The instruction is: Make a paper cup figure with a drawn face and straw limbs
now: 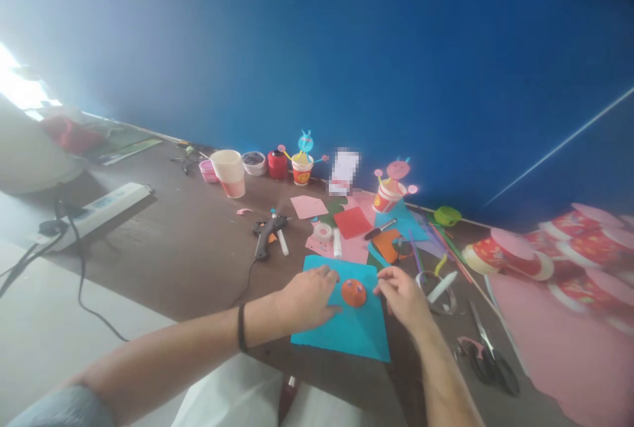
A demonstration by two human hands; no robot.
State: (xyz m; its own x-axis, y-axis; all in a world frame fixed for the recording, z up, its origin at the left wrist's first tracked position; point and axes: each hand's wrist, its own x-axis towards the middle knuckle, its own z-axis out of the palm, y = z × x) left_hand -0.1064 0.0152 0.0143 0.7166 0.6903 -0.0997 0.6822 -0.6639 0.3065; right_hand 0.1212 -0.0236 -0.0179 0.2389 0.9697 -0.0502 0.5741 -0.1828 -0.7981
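Note:
A blue sheet [347, 338] lies on the dark table in front of me. On it rests an orange paper disc [353, 296] with two small eye-like pieces near its top. My left hand [308, 296] is over the left part of the sheet, beside the disc, thumb and fingers apart with nothing visible between them. At the sheet's right edge is my right hand [400, 294], its thumb and fingers drawn together in a pinch. Whatever may be between those fingertips is too small to make out.
Beyond the sheet are a glue gun [267, 232], a tape roll [323, 232] and coloured paper. Two decorated cup figures [302, 169] stand near the blue wall. Scissors [488, 348] and several red cups [515, 252] are at right, a power strip [111, 206] at left.

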